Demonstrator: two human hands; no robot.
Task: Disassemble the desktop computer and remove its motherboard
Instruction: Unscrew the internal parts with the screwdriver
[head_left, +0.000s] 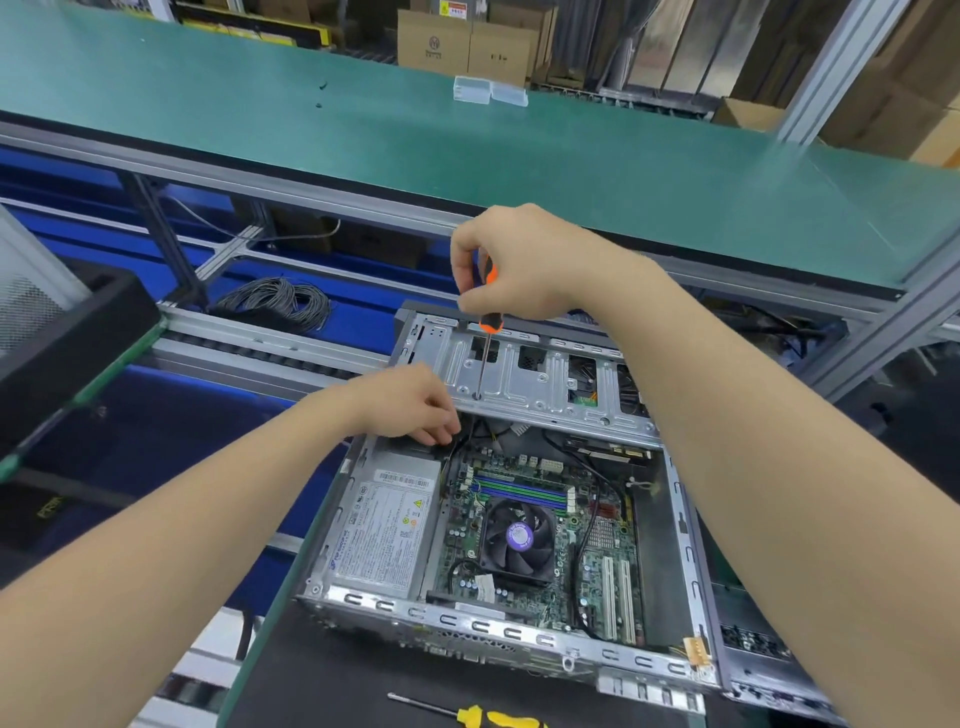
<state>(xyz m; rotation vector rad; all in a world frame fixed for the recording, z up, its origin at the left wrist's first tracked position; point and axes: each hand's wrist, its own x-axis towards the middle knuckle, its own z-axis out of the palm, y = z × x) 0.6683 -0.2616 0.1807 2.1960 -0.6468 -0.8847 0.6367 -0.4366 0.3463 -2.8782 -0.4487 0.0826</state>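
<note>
Right hand (511, 262) fisted on upright screwdriver (487, 332) — left hand (410, 402) curled at drive cage (524, 382).

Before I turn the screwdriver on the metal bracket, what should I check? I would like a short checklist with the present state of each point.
1. Right hand grips the orange-and-black screwdriver by its handle: ok.
2. Screwdriver tip seated in a screw of the silver metal drive bracket: cannot tell.
3. Shaft stands nearly upright: ok.
4. Left hand steadies the bracket: cannot tell; its curled fingers lie at the bracket's near edge.
5. Black cables cleared off the green motherboard: not ok, they cross it.
</note>
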